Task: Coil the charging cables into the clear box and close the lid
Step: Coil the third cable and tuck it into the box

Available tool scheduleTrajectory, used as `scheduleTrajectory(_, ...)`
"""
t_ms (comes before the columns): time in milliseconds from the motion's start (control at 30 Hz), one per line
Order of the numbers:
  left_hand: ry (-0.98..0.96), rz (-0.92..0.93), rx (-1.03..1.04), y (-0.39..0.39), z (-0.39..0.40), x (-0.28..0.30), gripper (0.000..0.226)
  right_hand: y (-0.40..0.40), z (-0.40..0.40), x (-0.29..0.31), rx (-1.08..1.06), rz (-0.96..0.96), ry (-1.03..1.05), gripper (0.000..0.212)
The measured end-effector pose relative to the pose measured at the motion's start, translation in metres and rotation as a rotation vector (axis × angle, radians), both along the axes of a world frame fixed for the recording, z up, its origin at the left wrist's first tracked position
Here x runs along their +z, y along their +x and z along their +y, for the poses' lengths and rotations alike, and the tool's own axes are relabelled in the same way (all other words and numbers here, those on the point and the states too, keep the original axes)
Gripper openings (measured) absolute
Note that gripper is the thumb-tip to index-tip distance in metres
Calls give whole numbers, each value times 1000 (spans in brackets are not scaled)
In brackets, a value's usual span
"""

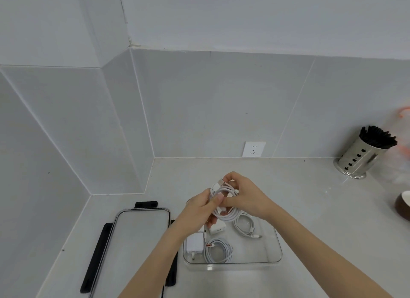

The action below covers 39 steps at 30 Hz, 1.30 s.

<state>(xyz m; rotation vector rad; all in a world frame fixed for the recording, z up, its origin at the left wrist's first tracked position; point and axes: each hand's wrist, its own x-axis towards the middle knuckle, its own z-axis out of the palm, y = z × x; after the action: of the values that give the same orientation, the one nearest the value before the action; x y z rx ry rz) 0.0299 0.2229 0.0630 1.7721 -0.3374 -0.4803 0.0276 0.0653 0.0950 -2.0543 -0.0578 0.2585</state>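
Both hands meet just above the far edge of the clear box (278, 251), low in the middle of the frame, and they share one white charging cable (224, 192) wound into a loose coil. The left hand (200, 209) comes in from lower centre and pinches the near side of the coil, thumb on top; the right hand (246, 196) reaches in from the lower right, fingers curled over the far side, with a plug end poking up between the fingertips. Below them, the box sits open on the pale counter (310, 198). Inside it lie a white charger (194, 243) at the near left, a coiled cable with an orange-tipped plug (218, 250) beside it, a second white adapter (217, 228) partly under the hands, and another coiled cable (245, 226) toward the right. The lid (137, 235) with black clips rests flat to the box's left. A steel holder of black chopsticks (360, 158) stands upper right, and a wall socket (253, 149) sits behind.
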Motion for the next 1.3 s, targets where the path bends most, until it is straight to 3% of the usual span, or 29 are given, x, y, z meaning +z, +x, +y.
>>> scheduleTrajectory(200,17,1,44,-2,1,0,34,-3,-1,-4,35,53,-18,30)
scheduleTrajectory(333,29,90,-19,-4,-4,3,22,-6,-7,-8,94,117,29,22)
scheduleTrajectory(533,-55,311,84,0,-7,-6,11,-19,-29,-21,-145,284,372,31)
scheduleTrajectory(733,-276,664,61,-8,-16,-19,22,-31,-41,-37,-299,320,443,29)
scheduleTrajectory(800,-185,614,73,-8,-21,-23,28,-34,-48,-42,-330,340,455,27)
scheduleTrajectory(967,159,209,24,-11,-32,-31,22,-38,-62,-49,-370,369,428,21)
scheduleTrajectory(1100,465,-31,-73,-10,-42,-39,35,-39,-71,-54,-385,412,369,22)
scheduleTrajectory(1200,526,118,-153,-10,-53,-52,42,-39,-70,-67,-416,444,189,25)
scheduleTrajectory(1300,513,333,-181,-12,-66,-66,37,-36,-65,-85,-348,405,-172,21)
